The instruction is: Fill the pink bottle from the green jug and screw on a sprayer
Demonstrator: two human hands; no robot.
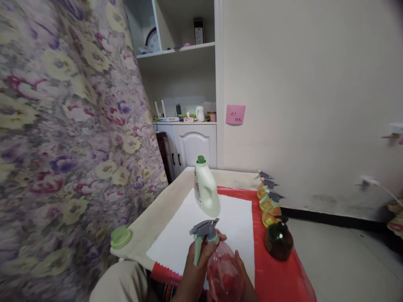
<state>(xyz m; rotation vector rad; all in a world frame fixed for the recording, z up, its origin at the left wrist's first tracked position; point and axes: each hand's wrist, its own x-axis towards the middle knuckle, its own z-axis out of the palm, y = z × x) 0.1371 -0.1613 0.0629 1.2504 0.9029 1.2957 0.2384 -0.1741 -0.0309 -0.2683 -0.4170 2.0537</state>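
Note:
A pink see-through spray bottle with a grey and pale green trigger head is held low in front of me. My left hand is closed around its neck, with the thumb near the collar. Against the right side of the bottle's body, my right hand is wrapped and partly hidden behind it. Beyond them a pale green detergent jug stands upright, its green spout uncovered. A light green cap lies at the table's left edge.
Several spray bottles with yellow liquid line the table's right edge, with a dark green bottle nearest me. White cloth overlies a red cover. A floral curtain hangs at left; a wall stands behind.

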